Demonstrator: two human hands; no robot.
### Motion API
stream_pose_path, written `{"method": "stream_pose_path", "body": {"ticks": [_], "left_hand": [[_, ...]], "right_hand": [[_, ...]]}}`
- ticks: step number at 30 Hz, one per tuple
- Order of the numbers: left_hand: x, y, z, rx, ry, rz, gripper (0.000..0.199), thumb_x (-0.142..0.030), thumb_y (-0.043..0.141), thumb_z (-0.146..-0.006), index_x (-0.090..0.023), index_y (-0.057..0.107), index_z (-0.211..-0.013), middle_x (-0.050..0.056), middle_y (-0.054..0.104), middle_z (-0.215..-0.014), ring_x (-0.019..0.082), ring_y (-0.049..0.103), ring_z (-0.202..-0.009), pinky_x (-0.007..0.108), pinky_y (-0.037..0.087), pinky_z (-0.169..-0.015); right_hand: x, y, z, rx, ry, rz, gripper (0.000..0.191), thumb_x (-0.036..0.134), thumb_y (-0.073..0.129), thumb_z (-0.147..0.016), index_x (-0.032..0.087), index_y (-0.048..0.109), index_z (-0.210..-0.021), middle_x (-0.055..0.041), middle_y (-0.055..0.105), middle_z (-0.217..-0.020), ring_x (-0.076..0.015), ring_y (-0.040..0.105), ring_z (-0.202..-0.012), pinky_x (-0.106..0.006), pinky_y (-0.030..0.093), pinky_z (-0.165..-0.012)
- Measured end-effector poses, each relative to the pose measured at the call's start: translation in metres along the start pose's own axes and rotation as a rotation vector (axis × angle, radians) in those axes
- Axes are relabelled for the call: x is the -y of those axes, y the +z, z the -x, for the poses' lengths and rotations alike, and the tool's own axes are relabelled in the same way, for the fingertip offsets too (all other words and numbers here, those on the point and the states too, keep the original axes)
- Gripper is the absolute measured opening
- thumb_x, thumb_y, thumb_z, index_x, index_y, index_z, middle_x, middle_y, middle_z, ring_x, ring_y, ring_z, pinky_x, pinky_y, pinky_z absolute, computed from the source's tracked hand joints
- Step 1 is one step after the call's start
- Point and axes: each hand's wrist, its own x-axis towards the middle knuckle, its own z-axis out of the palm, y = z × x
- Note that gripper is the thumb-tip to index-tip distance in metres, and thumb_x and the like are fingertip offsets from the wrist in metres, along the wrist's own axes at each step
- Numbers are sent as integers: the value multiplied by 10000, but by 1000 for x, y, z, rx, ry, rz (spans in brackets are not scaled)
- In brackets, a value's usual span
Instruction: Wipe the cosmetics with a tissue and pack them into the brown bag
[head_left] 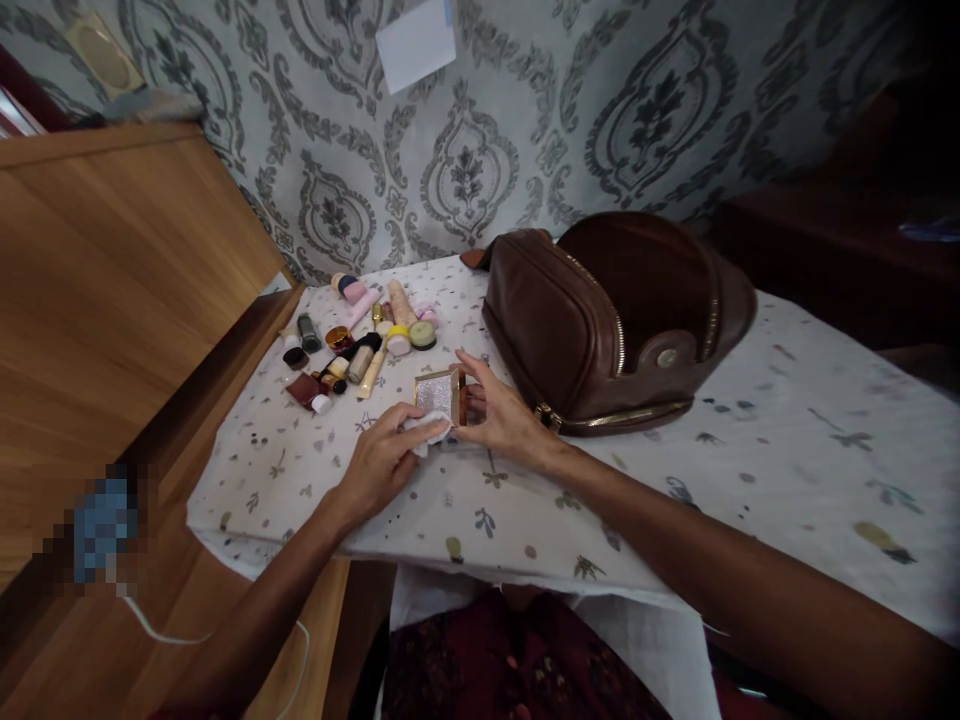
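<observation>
A small square glittery case (435,394) with gold edges stands tilted over the cloth-covered table, facing left. My right hand (499,408) grips it from the right side, fingers and thumb spread along its edges. Pinched in my left hand (386,450) is a white wipe (429,438), pressed against the case's lower front. The right hand's fingers partly hide behind the case. A brown leather bag (540,340) with its zipped top open stands just beyond my right hand.
Several cosmetics lie at the back left, among them a yellow tube (371,372), a green-lidded jar (422,335) and a dark red pouch-like item (306,390). A wooden panel (135,250) rises at the left; the patterned wall (465,170) stands behind.
</observation>
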Motion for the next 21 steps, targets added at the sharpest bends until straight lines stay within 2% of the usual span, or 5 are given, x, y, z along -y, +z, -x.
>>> {"method": "stream_pose_path", "body": {"ticks": [8, 11, 16, 21], "left_hand": [[16, -2, 21, -35, -88, -5, 656, 40, 443, -772, -284, 602, -1320, 62, 551, -1132, 154, 581, -963, 269, 494, -805], [17, -2, 22, -47, -137, 43, 611, 24, 446, -796, -274, 621, -1299, 58, 566, -1097, 147, 585, -920, 260, 490, -787], [20, 0, 15, -64, -224, 137, 577, 12, 441, -809, -255, 643, -1279, 53, 580, -1046, 164, 582, -965, 279, 479, -841], [32, 3, -1, -115, -263, 198, 562, 2, 451, -792, -237, 667, -1252, 43, 584, -979, 170, 575, -946, 296, 469, -873]], "right_hand": [[-11, -1, -2, -7, 61, -70, 1085, 285, 860, -592, 351, 297, -1517, -124, 452, -1443, -277, 640, -1062, -482, 572, -922], [-13, -1, -2, -22, 65, -74, 1051, 256, 848, -591, 341, 331, -1502, -112, 459, -1436, -271, 631, -1084, -492, 561, -950], [-9, -1, -1, -17, 87, -85, 1028, 240, 843, -589, 330, 349, -1486, -107, 515, -1402, -287, 640, -1102, -513, 550, -968], [-8, -1, -1, -2, 69, -63, 981, 219, 818, -595, 302, 379, -1468, -118, 494, -1422, -282, 635, -1124, -499, 534, -993]]}}
